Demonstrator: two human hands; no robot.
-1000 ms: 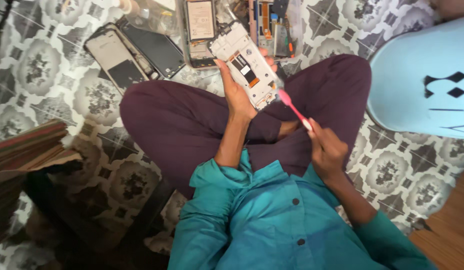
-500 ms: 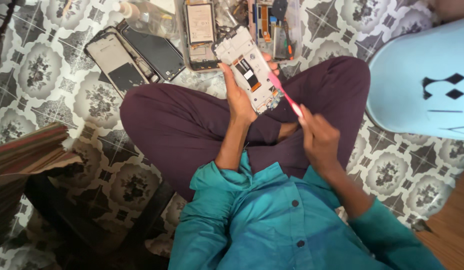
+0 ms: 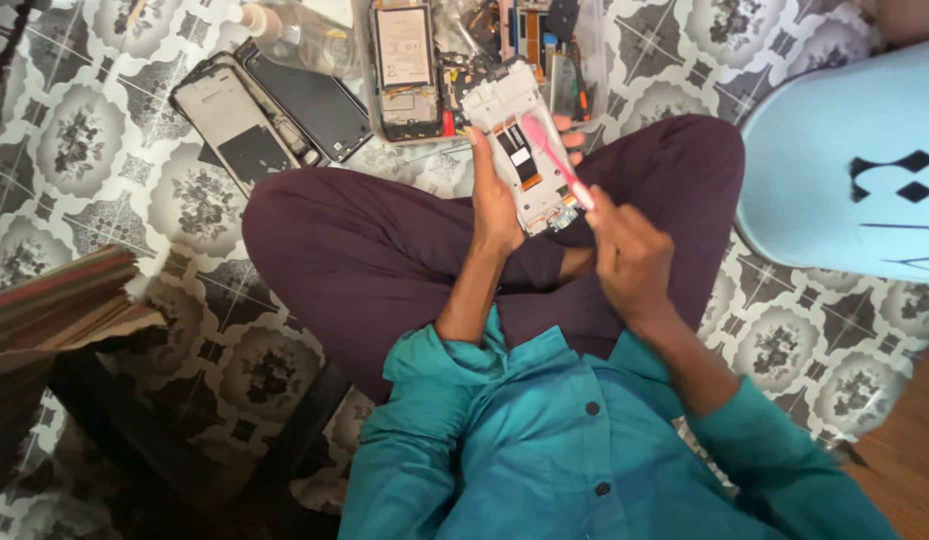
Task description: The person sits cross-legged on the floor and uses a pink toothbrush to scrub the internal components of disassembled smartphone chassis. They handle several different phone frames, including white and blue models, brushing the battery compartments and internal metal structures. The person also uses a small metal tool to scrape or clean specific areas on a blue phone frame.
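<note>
Head view, only one. Person sits cross-legged on a patterned tile floor (image 3: 75, 150), dark purple trousers (image 3: 385, 250), teal shirt (image 3: 545, 450). Left hand (image 3: 497, 200) is wrapped around an opened white phone frame (image 3: 520, 145), palm along its left edge, fingers curled behind, fingertips showing at the right edge; frame held up over the lap, inner side facing the camera, tilted a bit left at the top. Right hand (image 3: 630, 255) is closed around the handle end of a pink toothbrush (image 3: 555, 160), thumb and fingers pinching it; brush runs up and left from the hand, its head lying on the upper middle of the phone frame, touching it. Both forearms meet above the crossed legs. On the floor beyond the knees, toward the top edge: a phone body with a battery (image 3: 405, 70) showing, face up, just left of the held frame; a dark phone screen (image 3: 315, 100) lying slanted beside it; a phone back cover (image 3: 235, 125) with a dark square patch, touching the screen's left side. A clear bottle (image 3: 300, 35) lies near the top edge above those. Loose small parts and tools (image 3: 545, 40) are heaped at top centre, too cluttered to tell apart. Light blue plastic stool (image 3: 850, 165) with cut-out holes at the right edge. Striped cloth bundle (image 3: 50, 310) at the left edge.
</note>
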